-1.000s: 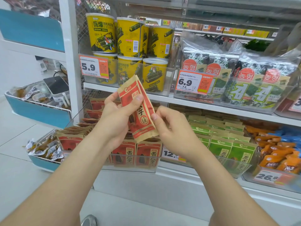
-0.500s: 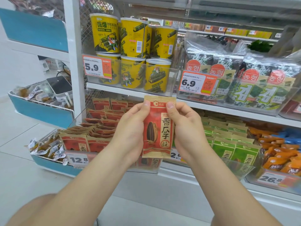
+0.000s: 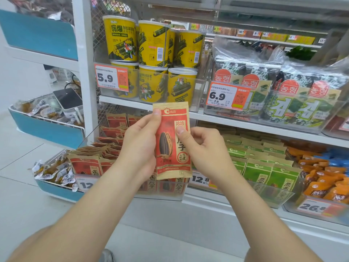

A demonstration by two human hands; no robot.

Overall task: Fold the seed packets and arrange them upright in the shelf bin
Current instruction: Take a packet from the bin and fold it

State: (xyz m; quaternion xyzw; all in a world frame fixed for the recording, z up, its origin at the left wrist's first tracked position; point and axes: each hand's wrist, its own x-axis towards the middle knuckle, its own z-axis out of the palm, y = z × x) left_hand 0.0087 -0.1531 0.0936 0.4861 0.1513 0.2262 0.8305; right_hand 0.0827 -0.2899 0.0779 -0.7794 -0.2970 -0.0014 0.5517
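I hold one red and tan sunflower seed packet (image 3: 172, 148) upright in front of the shelf, its printed face toward me. My left hand (image 3: 138, 148) grips its left edge, thumb near the top corner. My right hand (image 3: 205, 150) pinches the right side, thumb pressed on the front at mid height. Below and behind it sits the clear shelf bin (image 3: 162, 195), holding several matching red packets (image 3: 85, 165), some upright at the front, others leaning in rows behind.
Green seed packets (image 3: 264, 167) fill the bin to the right, orange snack bags (image 3: 324, 178) beyond them. Yellow seaweed tubs (image 3: 153, 59) and seaweed packs (image 3: 294, 103) stand on the shelf above. A blue-sided rack (image 3: 47, 133) with wrapped snacks stands at left.
The packet went from tilted to upright and facing me. My right thumb slid down from the top edge to the middle of the front; my left hand keeps its hold.
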